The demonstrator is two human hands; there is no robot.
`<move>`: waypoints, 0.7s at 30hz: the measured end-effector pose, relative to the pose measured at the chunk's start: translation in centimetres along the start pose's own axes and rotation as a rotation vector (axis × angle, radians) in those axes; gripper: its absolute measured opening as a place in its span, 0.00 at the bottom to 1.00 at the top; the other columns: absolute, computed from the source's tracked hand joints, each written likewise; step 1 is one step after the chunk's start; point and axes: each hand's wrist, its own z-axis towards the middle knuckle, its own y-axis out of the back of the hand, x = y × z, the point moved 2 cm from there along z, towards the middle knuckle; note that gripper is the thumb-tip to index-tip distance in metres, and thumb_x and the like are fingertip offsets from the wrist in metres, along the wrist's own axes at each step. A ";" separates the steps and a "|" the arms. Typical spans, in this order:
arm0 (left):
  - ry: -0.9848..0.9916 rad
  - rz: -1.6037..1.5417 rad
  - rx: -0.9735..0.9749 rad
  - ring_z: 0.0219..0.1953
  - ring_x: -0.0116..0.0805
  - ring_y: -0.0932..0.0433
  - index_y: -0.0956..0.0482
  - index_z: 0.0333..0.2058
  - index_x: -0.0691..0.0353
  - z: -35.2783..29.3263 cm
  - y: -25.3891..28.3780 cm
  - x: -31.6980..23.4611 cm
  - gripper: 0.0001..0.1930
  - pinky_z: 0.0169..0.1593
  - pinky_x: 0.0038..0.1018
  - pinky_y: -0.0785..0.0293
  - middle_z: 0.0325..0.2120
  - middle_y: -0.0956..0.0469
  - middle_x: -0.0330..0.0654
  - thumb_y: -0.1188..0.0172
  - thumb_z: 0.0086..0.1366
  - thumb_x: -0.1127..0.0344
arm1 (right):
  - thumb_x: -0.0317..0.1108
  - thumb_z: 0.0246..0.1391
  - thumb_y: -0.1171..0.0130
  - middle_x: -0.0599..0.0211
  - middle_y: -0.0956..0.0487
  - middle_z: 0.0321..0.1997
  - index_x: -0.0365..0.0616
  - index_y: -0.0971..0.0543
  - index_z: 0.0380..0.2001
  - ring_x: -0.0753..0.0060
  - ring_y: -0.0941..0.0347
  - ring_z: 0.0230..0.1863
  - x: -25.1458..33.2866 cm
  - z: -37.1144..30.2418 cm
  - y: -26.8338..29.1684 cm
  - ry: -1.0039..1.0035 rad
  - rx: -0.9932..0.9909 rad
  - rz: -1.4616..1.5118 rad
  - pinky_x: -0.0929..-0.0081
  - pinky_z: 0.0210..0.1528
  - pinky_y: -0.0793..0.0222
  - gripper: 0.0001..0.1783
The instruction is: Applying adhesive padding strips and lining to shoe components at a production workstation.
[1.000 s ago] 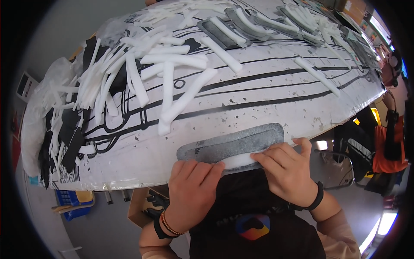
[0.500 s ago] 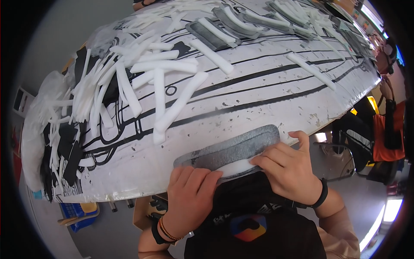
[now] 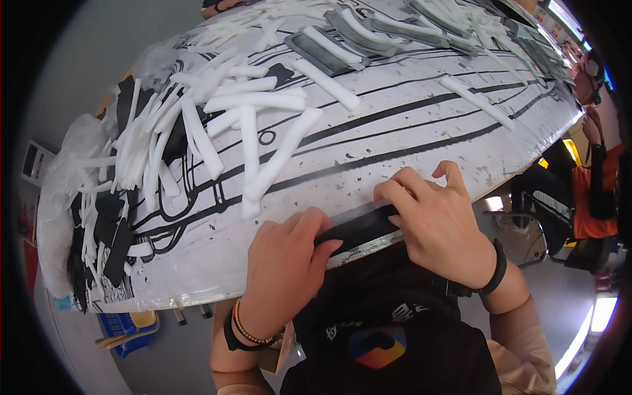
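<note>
Black on its visible face, a long narrow piece (image 3: 363, 232) lies along the near edge of the white table (image 3: 204, 263), between the two hands. The left hand (image 3: 283, 266) grasps its left end, thumb on the near side and fingers bent over the top; the right hand (image 3: 441, 227) grips the other end with curled fingers, its thumb partly hidden. White foam strips (image 3: 257, 101) lie heaped to the left, beside a clear plastic bag (image 3: 52, 243). Grey pads (image 3: 308, 52) bearing similar strips lie well apart, toward the far side
</note>
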 end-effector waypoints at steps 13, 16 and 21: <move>0.032 -0.018 0.152 0.30 0.47 0.19 0.25 0.38 0.57 1.5 0.1 0.5 0.17 0.35 0.37 0.27 0.26 0.19 0.44 0.27 0.52 0.68 | 0.31 0.58 0.48 0.68 0.22 0.60 0.45 0.19 0.52 0.69 0.30 0.67 3.6 -4.1 -4.4 0.219 -0.225 -0.173 0.58 0.72 0.45 0.20; 0.004 -0.016 0.129 0.30 0.46 0.20 0.25 0.38 0.57 1.3 0.1 0.4 0.17 0.35 0.37 0.28 0.26 0.19 0.43 0.26 0.52 0.68 | 0.32 0.60 0.51 0.67 0.23 0.63 0.42 0.19 0.54 0.69 0.31 0.69 3.3 -4.3 -5.7 0.196 -0.182 -0.163 0.63 0.73 0.46 0.21; 0.004 0.029 0.109 0.31 0.44 0.20 0.24 0.38 0.57 0.8 0.2 -0.1 0.16 0.36 0.34 0.30 0.30 0.18 0.42 0.27 0.53 0.68 | 0.32 0.62 0.53 0.67 0.22 0.63 0.43 0.19 0.54 0.72 0.31 0.68 2.6 -4.2 -7.9 0.185 -0.233 -0.151 0.67 0.73 0.47 0.21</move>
